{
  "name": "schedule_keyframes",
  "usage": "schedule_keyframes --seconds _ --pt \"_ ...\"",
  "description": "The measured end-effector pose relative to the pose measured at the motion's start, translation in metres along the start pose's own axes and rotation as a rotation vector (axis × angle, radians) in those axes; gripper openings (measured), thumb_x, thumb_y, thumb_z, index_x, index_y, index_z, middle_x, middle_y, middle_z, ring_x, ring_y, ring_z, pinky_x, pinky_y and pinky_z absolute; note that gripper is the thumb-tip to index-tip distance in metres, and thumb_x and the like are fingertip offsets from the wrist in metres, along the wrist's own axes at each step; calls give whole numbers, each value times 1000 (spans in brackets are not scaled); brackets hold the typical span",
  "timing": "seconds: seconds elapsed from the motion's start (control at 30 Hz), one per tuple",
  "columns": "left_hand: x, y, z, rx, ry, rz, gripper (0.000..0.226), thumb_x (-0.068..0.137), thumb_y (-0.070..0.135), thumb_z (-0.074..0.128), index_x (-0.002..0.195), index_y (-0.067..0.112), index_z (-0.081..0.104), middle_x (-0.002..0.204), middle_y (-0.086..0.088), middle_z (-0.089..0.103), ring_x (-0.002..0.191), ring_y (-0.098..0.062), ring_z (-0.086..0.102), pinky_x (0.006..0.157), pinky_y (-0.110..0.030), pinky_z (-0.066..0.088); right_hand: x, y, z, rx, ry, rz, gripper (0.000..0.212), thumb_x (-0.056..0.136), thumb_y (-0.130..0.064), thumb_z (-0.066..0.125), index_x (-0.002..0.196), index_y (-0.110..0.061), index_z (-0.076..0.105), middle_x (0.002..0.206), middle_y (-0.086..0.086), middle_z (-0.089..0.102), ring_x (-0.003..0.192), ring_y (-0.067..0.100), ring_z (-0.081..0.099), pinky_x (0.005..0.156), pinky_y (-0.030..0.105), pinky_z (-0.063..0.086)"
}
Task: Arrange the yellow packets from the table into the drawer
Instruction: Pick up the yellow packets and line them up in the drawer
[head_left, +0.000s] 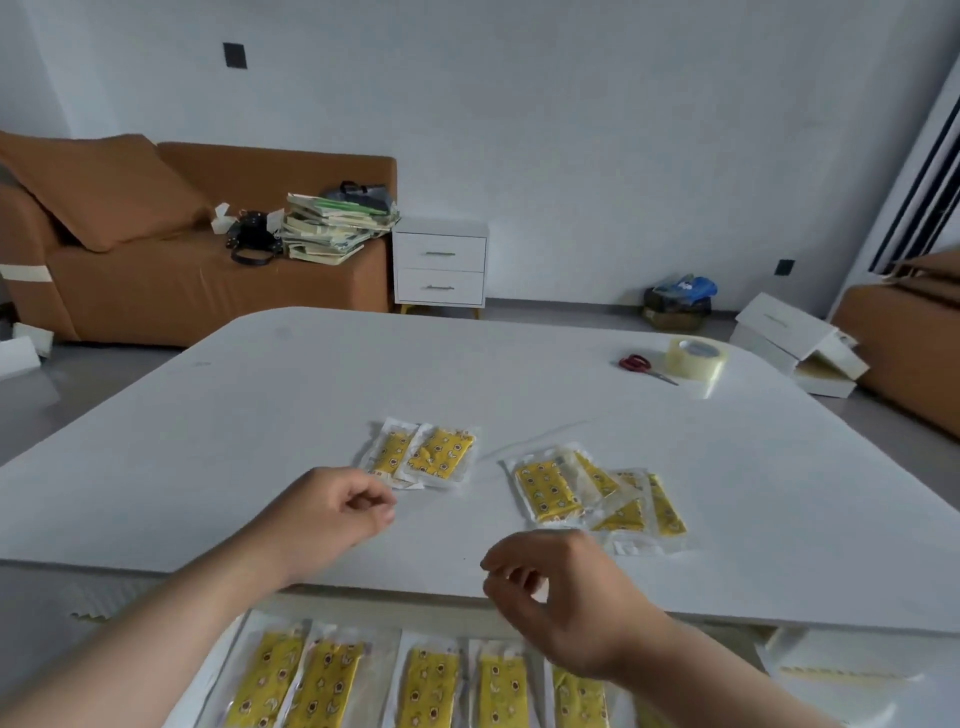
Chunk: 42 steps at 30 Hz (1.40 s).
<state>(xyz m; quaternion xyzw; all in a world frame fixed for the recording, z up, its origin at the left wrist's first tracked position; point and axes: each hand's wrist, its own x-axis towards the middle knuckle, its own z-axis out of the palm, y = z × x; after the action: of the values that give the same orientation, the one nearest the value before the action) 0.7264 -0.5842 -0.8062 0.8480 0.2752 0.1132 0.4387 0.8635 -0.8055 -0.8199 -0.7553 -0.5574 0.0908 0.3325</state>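
STATE: left hand (332, 512) and right hand (550, 597) loosely curled, holding nothing | PACKETS: pair (423, 454) just beyond left hand, overlapped heap (597, 499) beyond right, both on tabletop (260, 415) | DRAWER (228, 654): below hands, row laid side by side, likely to save space.

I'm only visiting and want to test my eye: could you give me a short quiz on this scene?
1. True or false: the left hand holds a packet.
2. Which lies nearer the tape roll: A) the scissors, B) the pair of packets?
3. Where do the packets in a row lie?

Key: 1 false, both hands are empty, the right hand too; 2 A; 3 in the drawer, below the table edge.
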Motion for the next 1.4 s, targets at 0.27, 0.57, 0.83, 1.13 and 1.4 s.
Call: schedule_keyframes --seconds 0.27,0.57,0.83,1.13,1.4 --pt "108 6 33 -32 207 -120 13 85 18 71 81 5 69 76 -6 62 61 -13 55 47 -17 43 48 76 -33 -173 284 294 15 88 -31 61 95 -28 74 89 -15 68 84 6 63 77 22 51" --pt "150 -24 35 480 314 -335 45 69 62 56 78 18 54 100 -8 63 95 -33 58 69 -31 43 84 118 -15 -600 76 640 64 78 -78 42 104 -22 61 105 0 57 106 25 51 94 35 41" --pt "158 -19 62 758 310 -265 69 76 73 54 120 19 60 120 -9 54 115 -29 51 87 -34 43 88 112 -24 -487 57 667 42 83 -53 59 107 -18 51 104 0 54 107 25 50 89 32 40" --pt "166 -20 60 638 301 -231 20 82 32 61 92 17 51 101 -5 52 96 -29 51 73 -31 41 85 117 -41 -169 227 762 18 79 -25 73 91 -16 64 82 -1 62 76 23 63 65 34 54" --pt "166 -15 52 543 350 -237 20 77 17 57 94 15 46 91 -2 57 88 -29 56 70 -31 44 76 134 -73 246 445 838 20 84 -12 72 99 -23 65 80 2 71 63 21 69 50 24 48"
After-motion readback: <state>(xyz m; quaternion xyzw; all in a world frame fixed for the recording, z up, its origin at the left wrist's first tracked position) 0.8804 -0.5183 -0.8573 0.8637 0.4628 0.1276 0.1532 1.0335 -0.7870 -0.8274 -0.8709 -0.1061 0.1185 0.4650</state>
